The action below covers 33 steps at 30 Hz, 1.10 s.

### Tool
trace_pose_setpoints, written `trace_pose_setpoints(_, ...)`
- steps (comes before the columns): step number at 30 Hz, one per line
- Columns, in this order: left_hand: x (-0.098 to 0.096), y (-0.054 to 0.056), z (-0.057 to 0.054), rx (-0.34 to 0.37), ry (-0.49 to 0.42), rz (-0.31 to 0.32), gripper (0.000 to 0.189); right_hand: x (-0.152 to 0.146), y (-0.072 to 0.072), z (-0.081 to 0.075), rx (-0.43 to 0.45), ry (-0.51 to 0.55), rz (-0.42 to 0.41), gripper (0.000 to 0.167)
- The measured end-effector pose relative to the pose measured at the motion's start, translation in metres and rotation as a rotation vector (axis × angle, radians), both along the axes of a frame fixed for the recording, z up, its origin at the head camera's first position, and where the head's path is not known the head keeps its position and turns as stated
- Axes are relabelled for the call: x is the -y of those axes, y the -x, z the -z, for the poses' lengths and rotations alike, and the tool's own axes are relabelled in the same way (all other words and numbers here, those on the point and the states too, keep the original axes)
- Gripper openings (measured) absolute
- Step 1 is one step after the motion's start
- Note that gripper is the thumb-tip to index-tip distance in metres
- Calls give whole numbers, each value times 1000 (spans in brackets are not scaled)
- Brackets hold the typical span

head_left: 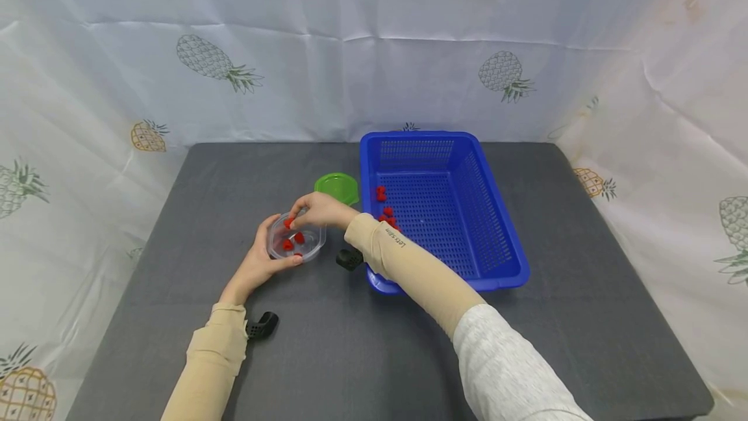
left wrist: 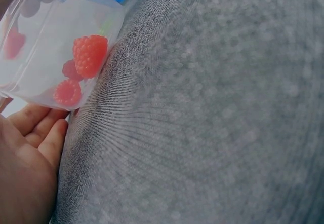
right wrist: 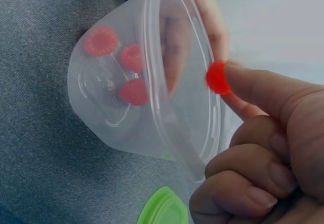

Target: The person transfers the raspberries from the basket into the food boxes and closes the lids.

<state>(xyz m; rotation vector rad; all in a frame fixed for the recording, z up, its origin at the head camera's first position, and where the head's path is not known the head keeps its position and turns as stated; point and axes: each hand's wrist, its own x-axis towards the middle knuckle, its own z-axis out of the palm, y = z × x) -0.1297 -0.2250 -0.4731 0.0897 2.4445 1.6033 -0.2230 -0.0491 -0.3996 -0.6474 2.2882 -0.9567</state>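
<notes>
On the left of the table, in the head view, sits a clear plastic container (head_left: 313, 249) with several red raspberries inside. My left hand (head_left: 257, 260) grips it from the left, thumb along the near side and fingers round the far side. Between thumb and index finger my right hand (head_left: 323, 209) pinches a raspberry (right wrist: 217, 78) at the container's rim. In the right wrist view the other fingers of that hand are curled, and three raspberries show through the container wall. The left wrist view shows raspberries (left wrist: 90, 56) low in the container, with part of the left hand below.
A green lid (head_left: 336, 186) lies behind the container. To the right stands a blue slotted basket (head_left: 502, 213); several raspberries (head_left: 381, 193) lie along its left side, partly hidden by my right forearm. A pineapple-print cloth (head_left: 350, 70) hangs behind the grey table (head_left: 350, 356).
</notes>
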Motion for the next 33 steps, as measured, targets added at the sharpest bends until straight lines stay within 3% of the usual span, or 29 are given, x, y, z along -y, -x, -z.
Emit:
trace_pose_setpoints(8,2,3,5,-13,4,4,102,0,0,-3,-3,-10,4,20)
trace_pose_setpoints(33,1,2,5,0,22,-3,104,-3,-1,-4,11,77,-13,21)
